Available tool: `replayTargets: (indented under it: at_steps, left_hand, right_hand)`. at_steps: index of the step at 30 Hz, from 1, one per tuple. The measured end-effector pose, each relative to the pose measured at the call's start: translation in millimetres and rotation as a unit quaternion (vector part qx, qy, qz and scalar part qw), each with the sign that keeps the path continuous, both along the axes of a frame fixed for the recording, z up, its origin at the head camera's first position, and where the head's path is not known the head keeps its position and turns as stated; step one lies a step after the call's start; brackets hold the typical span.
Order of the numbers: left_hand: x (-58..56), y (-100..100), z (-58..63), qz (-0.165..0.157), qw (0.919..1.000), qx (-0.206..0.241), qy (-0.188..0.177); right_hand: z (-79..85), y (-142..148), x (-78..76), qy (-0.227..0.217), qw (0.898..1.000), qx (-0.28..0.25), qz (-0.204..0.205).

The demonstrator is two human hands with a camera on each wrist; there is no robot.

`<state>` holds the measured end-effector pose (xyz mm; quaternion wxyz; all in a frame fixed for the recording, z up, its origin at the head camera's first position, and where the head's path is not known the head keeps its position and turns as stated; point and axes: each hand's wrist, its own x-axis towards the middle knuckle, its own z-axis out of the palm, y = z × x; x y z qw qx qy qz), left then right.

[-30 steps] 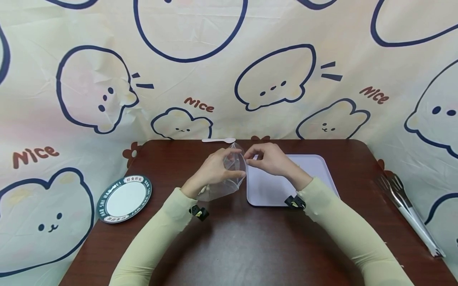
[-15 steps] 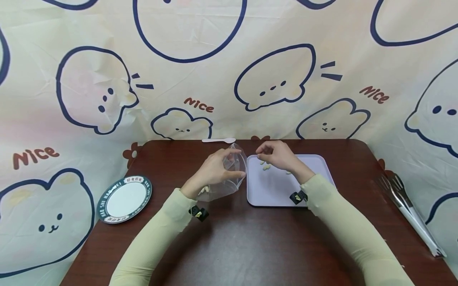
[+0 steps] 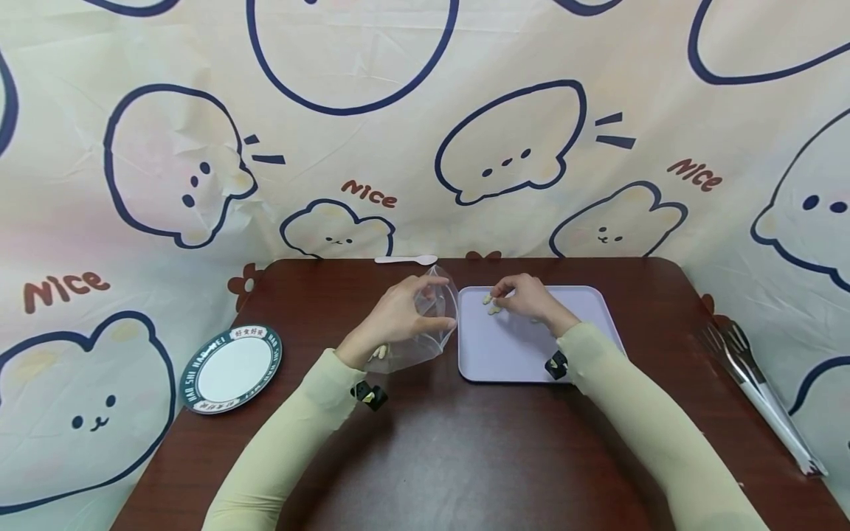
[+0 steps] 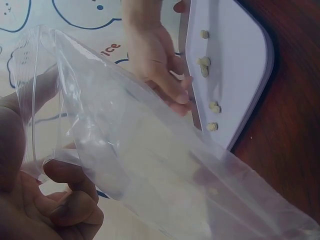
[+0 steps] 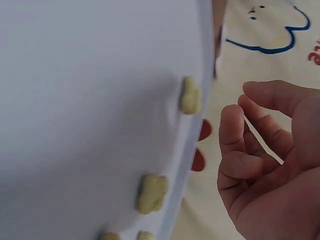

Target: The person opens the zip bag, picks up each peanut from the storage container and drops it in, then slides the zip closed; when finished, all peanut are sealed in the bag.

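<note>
My left hand point(image 3: 398, 306) holds a clear plastic bag point(image 3: 415, 354), thumb and fingers spread at its mouth so that it gapes toward the tray. Several small pale yellow biscuits point(image 3: 380, 352) show through its lower end. Over the back left of a pale lilac tray point(image 3: 505, 358) is my right hand point(image 3: 529, 299), its fingertips right by some small biscuits point(image 3: 493, 310). In the right wrist view, thumb and forefinger stand slightly apart with nothing between them, and lumpy biscuits point(image 5: 152, 193) lie along the tray's edge. The left wrist view shows biscuits point(image 4: 204, 65) spaced out on the tray.
A round plate point(image 3: 191, 376) with a green patterned rim stands at the table's left edge. Behind the bag, a white spoon point(image 3: 406, 260) lies along the back edge. Metal tongs point(image 3: 764, 405) with forked ends rest at the right edge. A printed cloth surrounds the table.
My right hand has gone from the bag's mouth rightward to over the tray, then down toward the biscuits there. The left hand and the bag have stayed in place.
</note>
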<state>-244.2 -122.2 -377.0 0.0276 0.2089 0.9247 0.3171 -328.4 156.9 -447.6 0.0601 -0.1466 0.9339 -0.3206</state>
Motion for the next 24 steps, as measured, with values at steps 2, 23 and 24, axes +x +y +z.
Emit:
replayTargets:
  at_steps: [2, 23, 24]
  left_hand:
    - [0.3, 0.0, 0.5, -0.001, 1.0, -0.001, 0.002]
    - [-0.7, 0.4, -0.6, 0.001, 1.0, -0.002, 0.006]
    - [-0.8, 0.4, -0.6, 0.001, 1.0, -0.001, 0.005]
  right_hand:
    - [-4.8, 1.6, -2.3, -0.009, 1.0, 0.009, -0.003]
    - [-28.2, 0.1, -12.6, -0.006, 0.999, 0.049, 0.005]
    - [-28.5, -0.1, -12.9, -0.007, 0.999, 0.051, 0.003]
